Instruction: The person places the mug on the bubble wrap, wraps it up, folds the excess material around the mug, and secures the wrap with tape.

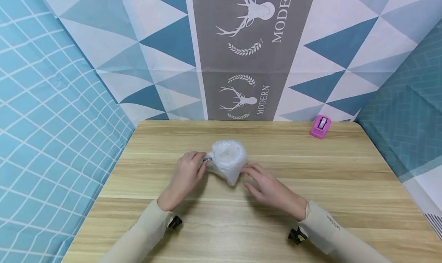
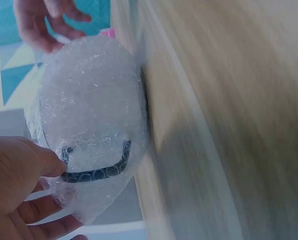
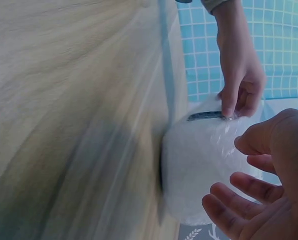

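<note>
A white mug (image 1: 228,159) wrapped in clear bubble wrap (image 2: 91,85) stands near the middle of the wooden table. Its dark-edged handle (image 2: 101,173) shows through the wrap on the left side. My left hand (image 1: 186,171) pinches the wrapped handle between thumb and fingers. On the opposite side, my right hand (image 1: 267,187) has its fingers loosely bent, with the fingertips at the lower right of the wrap. The right wrist view shows that hand's thumb and fingers spread beside the mug, not closed round it.
A small pink object with a metal insert (image 1: 320,127), perhaps a sharpener, lies at the table's back right. Patterned cloth (image 1: 241,63) hangs behind the wooden table (image 1: 221,232), and blue checked cloth (image 1: 51,121) along the left.
</note>
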The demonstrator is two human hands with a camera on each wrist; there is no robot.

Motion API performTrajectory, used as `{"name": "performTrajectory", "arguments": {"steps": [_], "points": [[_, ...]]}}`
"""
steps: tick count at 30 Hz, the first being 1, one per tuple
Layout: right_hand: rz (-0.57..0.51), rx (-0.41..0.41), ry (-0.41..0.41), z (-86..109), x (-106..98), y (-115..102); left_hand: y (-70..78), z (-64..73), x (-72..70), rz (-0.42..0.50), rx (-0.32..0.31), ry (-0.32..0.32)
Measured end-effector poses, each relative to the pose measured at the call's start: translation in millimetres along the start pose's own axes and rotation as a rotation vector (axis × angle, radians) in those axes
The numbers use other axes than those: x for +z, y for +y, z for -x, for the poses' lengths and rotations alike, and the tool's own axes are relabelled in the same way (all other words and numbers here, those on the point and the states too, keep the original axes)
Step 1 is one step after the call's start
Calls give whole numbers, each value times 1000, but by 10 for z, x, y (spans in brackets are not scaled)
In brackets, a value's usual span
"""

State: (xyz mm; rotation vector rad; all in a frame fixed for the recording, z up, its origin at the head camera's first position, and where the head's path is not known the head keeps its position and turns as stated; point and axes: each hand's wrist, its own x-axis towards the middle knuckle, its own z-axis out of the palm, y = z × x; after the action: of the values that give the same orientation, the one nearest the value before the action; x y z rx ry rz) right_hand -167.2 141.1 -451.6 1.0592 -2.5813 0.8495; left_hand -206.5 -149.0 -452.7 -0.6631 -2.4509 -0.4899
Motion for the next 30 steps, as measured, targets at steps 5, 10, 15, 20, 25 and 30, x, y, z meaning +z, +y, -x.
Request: {"name": "performTrajectory", "arguments": {"steps": [5, 10, 15, 20, 25, 30], "points": [[20, 12, 0, 55, -11, 31, -96, -32, -14, 51, -52, -34], [40, 57, -4, 155, -79, 100, -139, -37, -80, 62, -101, -87], [56, 83, 12, 227, -153, 185, -119, 1, -140, 52, -82, -89], [79, 109, 28, 212, -196, 218, -47, 45, -184, 26, -16, -44], [41, 164, 26, 137, -198, 189, 41, 65, -178, 15, 83, -31], [13, 172, 35, 28, -119, 175, 71, 94, -96, -2, 112, -69]]}}
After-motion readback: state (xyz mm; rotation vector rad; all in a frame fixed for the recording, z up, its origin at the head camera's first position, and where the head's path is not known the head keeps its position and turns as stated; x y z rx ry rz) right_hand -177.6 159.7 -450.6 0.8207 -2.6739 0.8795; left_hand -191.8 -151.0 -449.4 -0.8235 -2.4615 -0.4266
